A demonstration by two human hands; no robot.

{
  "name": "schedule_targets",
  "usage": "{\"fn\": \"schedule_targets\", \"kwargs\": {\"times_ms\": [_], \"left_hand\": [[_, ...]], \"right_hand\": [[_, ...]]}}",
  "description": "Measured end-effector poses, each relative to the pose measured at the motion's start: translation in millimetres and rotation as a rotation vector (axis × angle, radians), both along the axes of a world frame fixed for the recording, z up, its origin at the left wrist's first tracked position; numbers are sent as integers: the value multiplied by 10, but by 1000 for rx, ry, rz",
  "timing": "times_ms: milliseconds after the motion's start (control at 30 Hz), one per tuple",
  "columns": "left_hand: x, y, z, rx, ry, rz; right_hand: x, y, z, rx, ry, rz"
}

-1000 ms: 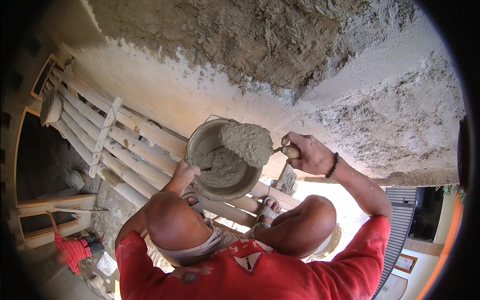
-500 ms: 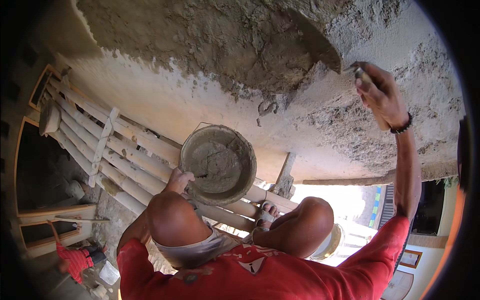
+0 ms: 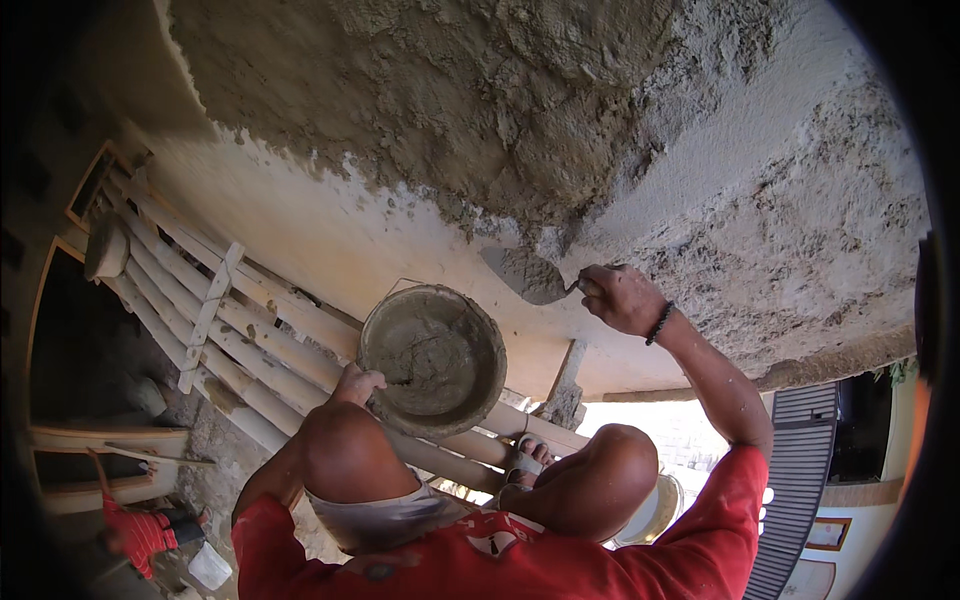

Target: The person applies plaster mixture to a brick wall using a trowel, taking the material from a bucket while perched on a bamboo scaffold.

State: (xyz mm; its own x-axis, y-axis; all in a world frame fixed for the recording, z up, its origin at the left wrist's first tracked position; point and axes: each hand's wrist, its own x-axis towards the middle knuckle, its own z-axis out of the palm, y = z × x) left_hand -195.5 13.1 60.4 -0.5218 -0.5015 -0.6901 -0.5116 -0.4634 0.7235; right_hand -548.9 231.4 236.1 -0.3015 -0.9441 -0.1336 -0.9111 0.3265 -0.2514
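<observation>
My left hand [image 3: 357, 385] grips the near left rim of a round bucket [image 3: 497, 365] with a thin wire handle. Wet grey mortar [image 3: 430, 360] lies inside it. In my right hand [image 3: 627, 300] is a pointing trowel [image 3: 527, 276], its handle mostly hidden by my fingers. The trowel's grey blade points left, just below the lower edge of the rough wet mortar on the wall [image 3: 470, 110], to the upper right of the bucket. From this view I cannot tell whether the blade touches the wall.
Under me and the bucket runs a platform of round poles [image 3: 265, 320], with a wooden crosspiece [image 3: 212, 315] at left. A second bucket [image 3: 655, 510] stands beyond my right knee. At lower left, far below, a person in red [image 3: 140, 530] is near a framed opening.
My right hand has brought the trowel down and left, from the mortar patch on the wall toward the bucket. My left hand stays on the bucket rim.
</observation>
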Motion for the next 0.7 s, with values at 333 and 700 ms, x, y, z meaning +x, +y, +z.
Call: {"fn": "schedule_targets", "kwargs": {"times_ms": [333, 700], "left_hand": [[133, -162, -466, -116, -16, -6], [215, -265, -993, -328, -211, -82]], "right_hand": [[-156, -189, 1056, -123, 134, -100], [10, 80, 2038, -416, 446, -16]]}}
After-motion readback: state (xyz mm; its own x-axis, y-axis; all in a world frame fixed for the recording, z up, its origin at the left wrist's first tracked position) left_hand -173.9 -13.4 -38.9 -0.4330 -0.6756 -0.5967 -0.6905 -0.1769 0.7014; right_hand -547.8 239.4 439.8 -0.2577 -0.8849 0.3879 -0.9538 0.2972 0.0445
